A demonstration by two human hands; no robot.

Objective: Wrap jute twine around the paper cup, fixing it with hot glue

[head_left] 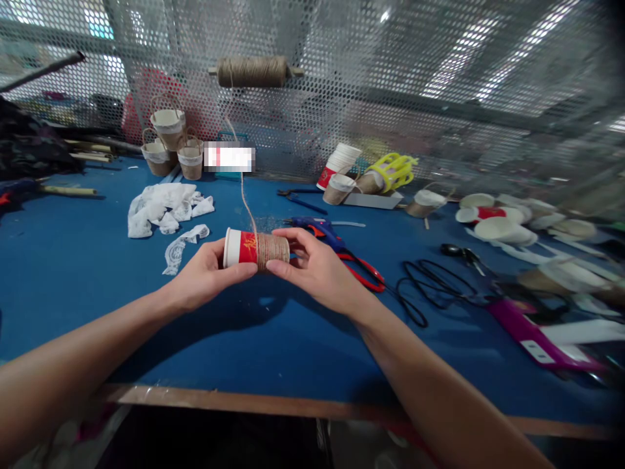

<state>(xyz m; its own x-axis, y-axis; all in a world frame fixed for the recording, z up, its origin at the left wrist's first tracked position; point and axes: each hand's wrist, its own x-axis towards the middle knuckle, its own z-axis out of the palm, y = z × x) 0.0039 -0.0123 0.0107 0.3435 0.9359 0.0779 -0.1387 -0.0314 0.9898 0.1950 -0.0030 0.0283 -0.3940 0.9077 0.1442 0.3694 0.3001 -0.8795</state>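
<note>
Both your left hand (205, 277) and right hand (312, 267) grip the twine-wound cup (247, 249), held sideways over the table (73, 260), with glue gun (312, 228) and scissors (361, 270) just behind it and open table toward the near edge.

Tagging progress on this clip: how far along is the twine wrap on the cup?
Done: twine covers about the base half of the paper cup. In hand: left hand grips the rim end, right hand the wrapped end; the twine strand runs up to the spool on the mesh. Left: the red-and-white part toward the rim is bare. Three wrapped baskets stand at the back.
</note>
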